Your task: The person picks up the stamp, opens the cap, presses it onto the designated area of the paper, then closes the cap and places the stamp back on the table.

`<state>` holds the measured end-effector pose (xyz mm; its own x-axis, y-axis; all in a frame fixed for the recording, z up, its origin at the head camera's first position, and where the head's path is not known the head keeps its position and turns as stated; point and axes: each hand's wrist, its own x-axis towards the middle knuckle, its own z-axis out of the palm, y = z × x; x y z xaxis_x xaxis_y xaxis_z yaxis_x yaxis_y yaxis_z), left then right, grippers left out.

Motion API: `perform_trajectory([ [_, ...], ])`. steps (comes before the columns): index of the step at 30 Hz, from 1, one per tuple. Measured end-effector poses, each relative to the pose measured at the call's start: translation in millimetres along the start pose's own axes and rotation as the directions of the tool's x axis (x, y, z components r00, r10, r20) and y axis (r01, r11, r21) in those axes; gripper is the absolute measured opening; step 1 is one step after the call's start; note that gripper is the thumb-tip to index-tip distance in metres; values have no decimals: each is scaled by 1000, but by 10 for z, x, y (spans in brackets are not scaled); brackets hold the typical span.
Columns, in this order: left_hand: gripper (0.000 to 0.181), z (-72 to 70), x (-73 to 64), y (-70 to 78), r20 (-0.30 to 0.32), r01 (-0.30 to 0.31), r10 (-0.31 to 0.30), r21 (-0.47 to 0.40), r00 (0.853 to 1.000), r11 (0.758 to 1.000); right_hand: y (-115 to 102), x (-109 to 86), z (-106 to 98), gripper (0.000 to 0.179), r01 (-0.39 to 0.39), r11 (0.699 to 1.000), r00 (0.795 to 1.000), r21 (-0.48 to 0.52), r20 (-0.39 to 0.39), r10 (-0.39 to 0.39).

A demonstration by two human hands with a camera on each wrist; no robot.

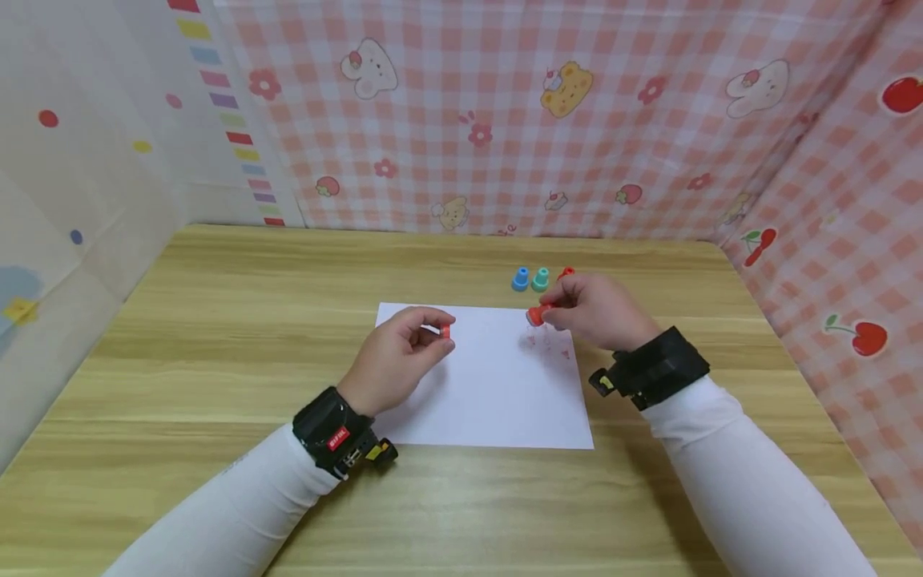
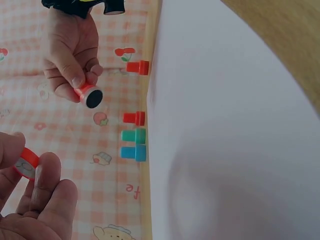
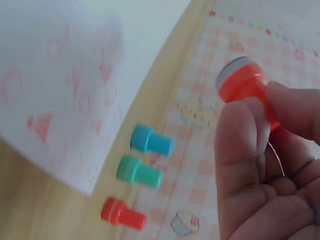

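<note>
My right hand (image 1: 602, 311) pinches uncapped red stamp (image 3: 244, 87) above far right part of paper (image 1: 497, 393); my left hand (image 1: 395, 361) pinches red cap (image 2: 28, 162) over paper's left half. Likely mid-stamping; next print calls for stamp face down.

Bright light casts soft shadows on the rectangular white paper sheet (image 1: 497, 401). The right wrist view looks hazy.
</note>
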<state>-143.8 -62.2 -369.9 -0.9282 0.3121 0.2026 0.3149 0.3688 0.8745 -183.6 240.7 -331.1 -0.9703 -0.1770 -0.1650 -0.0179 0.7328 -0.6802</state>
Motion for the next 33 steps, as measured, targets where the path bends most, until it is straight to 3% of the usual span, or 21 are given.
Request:
perform_trajectory([
  [7,27,25,-8,10,34,41,-40,-17,999,999,-100,-66,187,16,34,970,997,240,62,-50],
  [12,27,50,-5,32,67,68,-67,-14,996,998,-196,-119,321,19,67,938,986,340,119,-114],
  [21,27,71,-13,42,119,55,-51,-26,992,998,-344,-188,439,16,134,940,970,314,150,-189],
  [33,26,81,-44,46,132,52,-48,-26,990,998,-403,-199,510,14,151,946,969,287,146,-199],
])
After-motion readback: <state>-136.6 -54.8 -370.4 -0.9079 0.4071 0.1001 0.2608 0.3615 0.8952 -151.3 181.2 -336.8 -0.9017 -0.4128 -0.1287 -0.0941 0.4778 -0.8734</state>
